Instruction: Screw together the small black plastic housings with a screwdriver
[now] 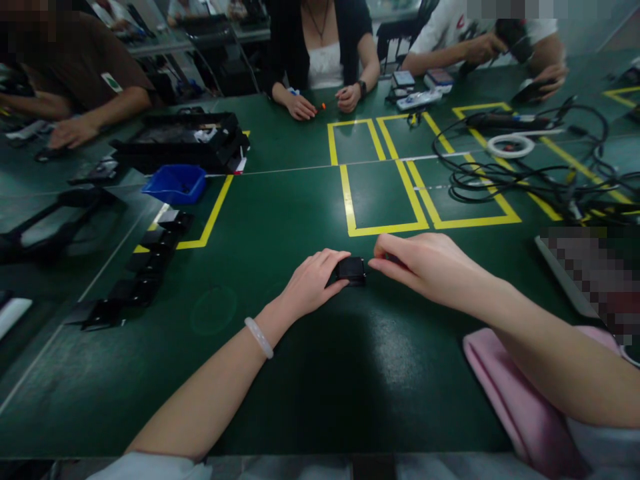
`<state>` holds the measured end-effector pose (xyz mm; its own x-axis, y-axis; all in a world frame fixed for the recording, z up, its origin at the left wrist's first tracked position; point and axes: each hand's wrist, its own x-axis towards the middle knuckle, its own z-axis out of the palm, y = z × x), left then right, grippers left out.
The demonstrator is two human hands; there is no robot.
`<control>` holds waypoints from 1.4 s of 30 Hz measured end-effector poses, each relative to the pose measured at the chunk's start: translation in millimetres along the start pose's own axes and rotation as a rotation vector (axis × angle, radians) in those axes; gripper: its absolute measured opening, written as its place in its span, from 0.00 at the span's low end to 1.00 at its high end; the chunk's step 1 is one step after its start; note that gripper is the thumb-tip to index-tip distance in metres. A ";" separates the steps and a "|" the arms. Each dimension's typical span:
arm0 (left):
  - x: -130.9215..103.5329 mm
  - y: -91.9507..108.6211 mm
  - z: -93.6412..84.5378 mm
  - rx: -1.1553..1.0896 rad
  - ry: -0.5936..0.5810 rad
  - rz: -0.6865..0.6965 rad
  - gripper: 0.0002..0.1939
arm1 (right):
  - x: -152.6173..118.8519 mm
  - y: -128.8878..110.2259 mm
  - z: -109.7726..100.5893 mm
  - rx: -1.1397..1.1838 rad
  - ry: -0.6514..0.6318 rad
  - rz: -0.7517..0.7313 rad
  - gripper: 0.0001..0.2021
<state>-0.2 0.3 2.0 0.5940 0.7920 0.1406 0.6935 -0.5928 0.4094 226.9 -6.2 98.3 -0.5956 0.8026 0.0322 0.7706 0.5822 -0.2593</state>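
Note:
A small black box-shaped part point(351, 271) lies on the green table in front of me. My left hand point(314, 279) grips it from the left, thumb on the near side and fingers on the far side. Just right of the part, my right hand point(423, 265) is closed in a pinch, its fingertips close to the part's right edge. Whatever those fingertips hold, if anything, is too small to make out. Several similar black parts point(135, 283) stand in a slanting row to the left, below a blue bin point(177, 184).
A black tray point(185, 140) stands behind the blue bin. Black cables point(500, 177) and a white ring point(511, 145) lie at the right, near yellow tape outlines point(387, 233). A pink cloth point(520, 393) lies under my right forearm. Other people sit across the table, with a co-worker's hands point(325, 103) opposite me.

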 end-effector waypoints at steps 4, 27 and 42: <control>-0.4 -0.6 0.8 -0.004 0.000 0.001 0.22 | -0.8 2.3 -0.4 0.048 0.000 -0.011 0.07; 0.0 -0.3 0.2 -0.005 0.003 0.003 0.22 | -0.4 1.0 1.9 0.065 0.040 -0.023 0.08; -0.4 -0.3 0.2 -0.010 0.011 0.003 0.22 | -0.1 -1.3 1.5 0.049 0.025 -0.008 0.08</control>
<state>-0.6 0.1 1.6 0.5913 0.7921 0.1514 0.6880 -0.5935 0.4177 225.6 -7.2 97.2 -0.5950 0.8016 0.0587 0.7535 0.5818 -0.3063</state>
